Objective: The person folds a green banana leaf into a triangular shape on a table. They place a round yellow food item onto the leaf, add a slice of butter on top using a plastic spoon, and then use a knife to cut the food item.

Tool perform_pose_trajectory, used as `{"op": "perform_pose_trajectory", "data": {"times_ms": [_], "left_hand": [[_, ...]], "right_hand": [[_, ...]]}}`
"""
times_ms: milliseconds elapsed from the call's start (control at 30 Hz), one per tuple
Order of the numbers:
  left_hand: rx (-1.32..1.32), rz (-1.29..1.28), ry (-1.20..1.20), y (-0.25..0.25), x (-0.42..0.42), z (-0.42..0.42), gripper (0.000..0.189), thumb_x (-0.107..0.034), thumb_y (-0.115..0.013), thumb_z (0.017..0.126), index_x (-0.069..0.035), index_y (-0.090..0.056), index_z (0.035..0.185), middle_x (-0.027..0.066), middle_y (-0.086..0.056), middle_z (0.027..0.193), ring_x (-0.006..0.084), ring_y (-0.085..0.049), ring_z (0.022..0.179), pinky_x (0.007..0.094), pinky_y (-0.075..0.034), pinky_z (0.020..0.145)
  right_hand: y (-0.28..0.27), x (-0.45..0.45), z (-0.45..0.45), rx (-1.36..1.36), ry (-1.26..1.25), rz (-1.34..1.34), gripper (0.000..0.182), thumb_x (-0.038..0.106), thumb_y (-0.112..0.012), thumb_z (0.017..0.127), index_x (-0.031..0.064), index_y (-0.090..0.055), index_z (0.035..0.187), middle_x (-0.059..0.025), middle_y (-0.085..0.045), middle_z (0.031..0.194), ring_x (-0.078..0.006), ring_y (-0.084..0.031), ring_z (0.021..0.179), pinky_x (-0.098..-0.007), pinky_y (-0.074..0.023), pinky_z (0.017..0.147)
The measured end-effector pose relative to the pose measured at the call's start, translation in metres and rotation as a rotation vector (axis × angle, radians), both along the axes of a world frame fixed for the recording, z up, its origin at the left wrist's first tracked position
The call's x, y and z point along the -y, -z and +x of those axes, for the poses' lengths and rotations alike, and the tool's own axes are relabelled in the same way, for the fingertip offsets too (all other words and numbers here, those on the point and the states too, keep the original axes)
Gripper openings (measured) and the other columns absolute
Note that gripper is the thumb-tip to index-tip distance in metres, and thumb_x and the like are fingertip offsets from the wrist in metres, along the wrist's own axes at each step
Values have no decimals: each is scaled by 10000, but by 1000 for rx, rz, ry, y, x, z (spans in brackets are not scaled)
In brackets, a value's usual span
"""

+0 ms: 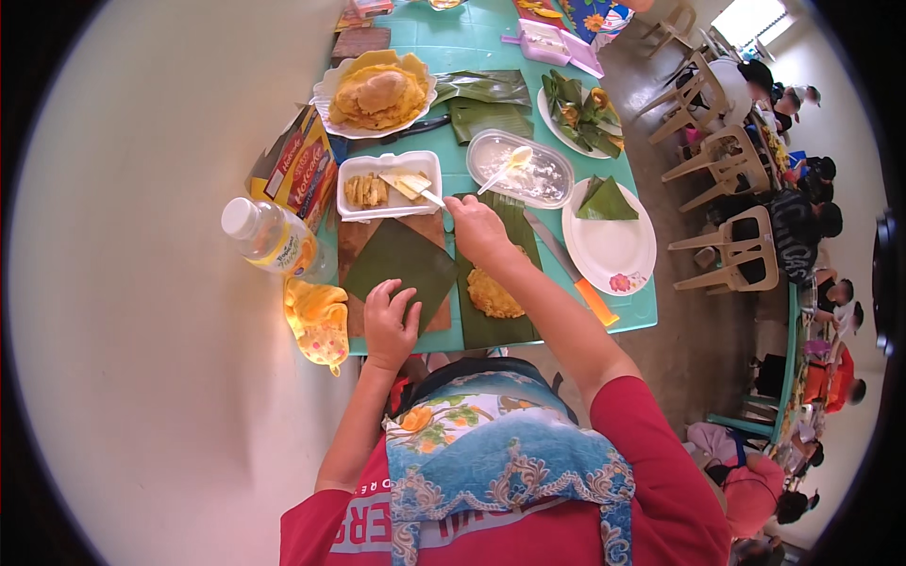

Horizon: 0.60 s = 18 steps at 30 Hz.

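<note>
My right hand (pixel 481 230) pinches the handle of a white plastic utensil (pixel 433 199). Its other end lies in a white foam tray (pixel 343 201), against a pale wedge-shaped piece (pixel 402 182) beside yellowish food strips (pixel 364 191). Below my right forearm, a golden flat pancake (pixel 492 293) rests on a long banana leaf (pixel 471 331), partly covered by the arm. My left hand (pixel 391 322) holds nothing, its fingers apart over the near edge of a square-cut banana leaf (pixel 400 262). That leaf lies cornerwise on a wooden board (pixel 350 244).
Beyond are a clear tub (pixel 481 156) with a white spoon (pixel 506 170), and a plate of pancakes (pixel 382 92). An orange-handled knife (pixel 566 262) lies by a white plate (pixel 609 240). Left stand a plastic bottle (pixel 276 237) and hotcake box (pixel 301 166). A black-handled knife (pixel 425 127) lies farther back.
</note>
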<state>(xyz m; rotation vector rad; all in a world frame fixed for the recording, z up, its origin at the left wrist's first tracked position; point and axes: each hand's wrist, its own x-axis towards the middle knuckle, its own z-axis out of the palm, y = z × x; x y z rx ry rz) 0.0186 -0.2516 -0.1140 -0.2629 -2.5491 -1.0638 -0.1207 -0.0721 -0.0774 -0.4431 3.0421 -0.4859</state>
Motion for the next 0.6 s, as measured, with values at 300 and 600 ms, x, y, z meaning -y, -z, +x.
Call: {"op": "perform_pose_trajectory", "data": {"times_ms": [300, 600], "left_hand": [[-81, -73, 7, -16, 10, -43, 305, -105, -687, 778, -39, -629, 1070, 168, -557, 1158, 360, -513, 1097, 442, -420, 944], [-123, -272, -60, 0, 11, -95, 419, -183, -672, 785, -67, -598, 1181, 166, -506, 1283, 364, -441, 1217, 477, -367, 998]], "right_hand": [[-70, -3, -18, -177, -27, 204, 111, 88, -550, 820, 100, -613, 911, -84, -656, 837, -291, -658, 843, -410, -524, 718], [-138, -17, -35, 164, -8, 278, 158, 77, -588, 793, 26, -693, 900, -178, -688, 913, -322, -675, 892, -405, -544, 751]]}}
